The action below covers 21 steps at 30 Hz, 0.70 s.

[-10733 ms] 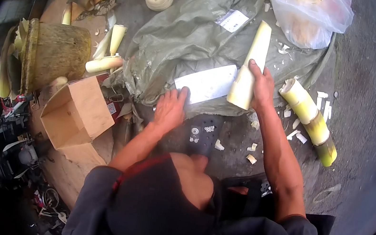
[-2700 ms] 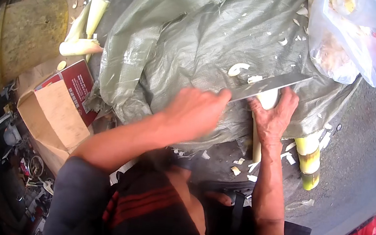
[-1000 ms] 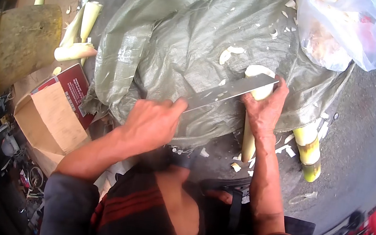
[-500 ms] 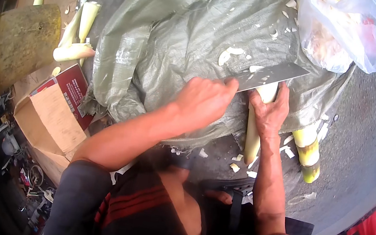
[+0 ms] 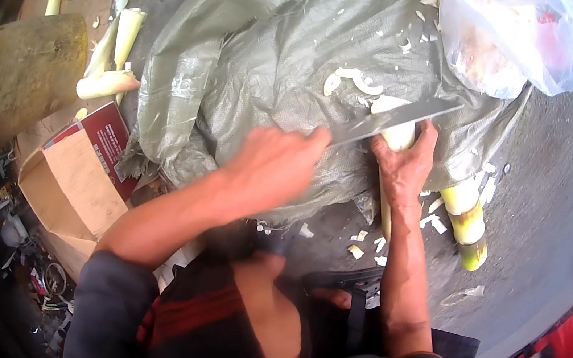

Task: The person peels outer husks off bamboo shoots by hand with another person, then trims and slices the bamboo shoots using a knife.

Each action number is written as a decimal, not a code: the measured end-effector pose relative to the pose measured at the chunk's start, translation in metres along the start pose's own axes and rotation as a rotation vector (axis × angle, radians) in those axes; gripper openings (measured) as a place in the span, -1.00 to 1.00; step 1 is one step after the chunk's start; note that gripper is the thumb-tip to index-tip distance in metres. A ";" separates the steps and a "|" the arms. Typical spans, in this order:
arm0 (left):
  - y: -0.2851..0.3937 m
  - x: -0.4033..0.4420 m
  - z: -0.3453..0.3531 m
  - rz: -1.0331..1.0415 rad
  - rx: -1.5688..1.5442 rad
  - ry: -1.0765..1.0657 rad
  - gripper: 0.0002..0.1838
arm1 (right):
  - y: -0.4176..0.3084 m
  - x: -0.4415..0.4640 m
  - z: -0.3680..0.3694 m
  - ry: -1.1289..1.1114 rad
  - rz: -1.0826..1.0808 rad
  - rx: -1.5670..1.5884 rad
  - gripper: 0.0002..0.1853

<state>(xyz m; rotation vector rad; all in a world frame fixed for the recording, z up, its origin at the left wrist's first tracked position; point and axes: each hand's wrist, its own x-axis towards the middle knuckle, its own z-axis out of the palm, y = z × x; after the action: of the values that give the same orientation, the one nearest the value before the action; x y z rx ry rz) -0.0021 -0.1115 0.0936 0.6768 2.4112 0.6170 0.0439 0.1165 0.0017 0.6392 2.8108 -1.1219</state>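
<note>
My left hand is closed on the handle of a broad-bladed knife. The blade reaches right across the top of a pale peeled stalk, near its cut end. Fingers and thumb of my right hand wrap round the stalk just below the blade. The stalk's lower part runs down behind that hand, past the edge of a grey-green sheet. Curved white slices lie on the sheet beyond the stalk's end.
A thicker segmented stalk lies right of my right hand, near white scraps. A clear plastic bag holds pale pieces at the upper right. At left are a stained bucket, an open cardboard box and pale stalk pieces.
A curved slice has been added beside those on the sheet. Since half a second ago, the knife and my left hand have shifted left and a little down. Earlier, my left hand was empty on a white sheet.
</note>
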 end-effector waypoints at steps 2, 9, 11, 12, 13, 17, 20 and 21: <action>-0.004 -0.026 -0.006 0.003 0.013 -0.002 -0.82 | 0.012 0.004 0.000 -0.005 -0.049 0.094 -0.18; -0.011 -0.038 0.003 -0.040 -0.008 -0.045 -0.81 | 0.020 0.006 0.001 -0.045 -0.082 0.085 -0.22; -0.010 -0.021 0.008 -0.029 -0.015 -0.055 -0.81 | 0.019 0.007 0.000 -0.054 -0.080 0.094 -0.22; -0.007 -0.012 0.009 -0.025 -0.013 -0.061 -0.82 | 0.018 0.007 -0.001 -0.058 -0.079 0.100 -0.22; -0.004 -0.003 0.011 -0.022 -0.010 -0.067 -0.82 | 0.018 0.007 -0.002 -0.069 -0.092 0.018 -0.21; 0.008 0.036 0.028 0.038 0.057 -0.033 -0.72 | 0.017 0.010 -0.005 -0.107 -0.081 -0.051 -0.15; 0.017 0.054 0.031 0.040 0.093 -0.025 -0.68 | 0.016 0.015 -0.005 -0.072 -0.115 -0.072 -0.09; 0.017 0.057 0.033 0.040 0.094 -0.024 -0.68 | 0.014 0.014 -0.006 -0.054 -0.142 -0.102 -0.06</action>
<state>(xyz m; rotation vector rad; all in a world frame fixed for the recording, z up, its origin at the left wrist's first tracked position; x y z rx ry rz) -0.0175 -0.0561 0.0569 0.7689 2.4219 0.5109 0.0378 0.1345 -0.0061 0.4005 2.8832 -0.9906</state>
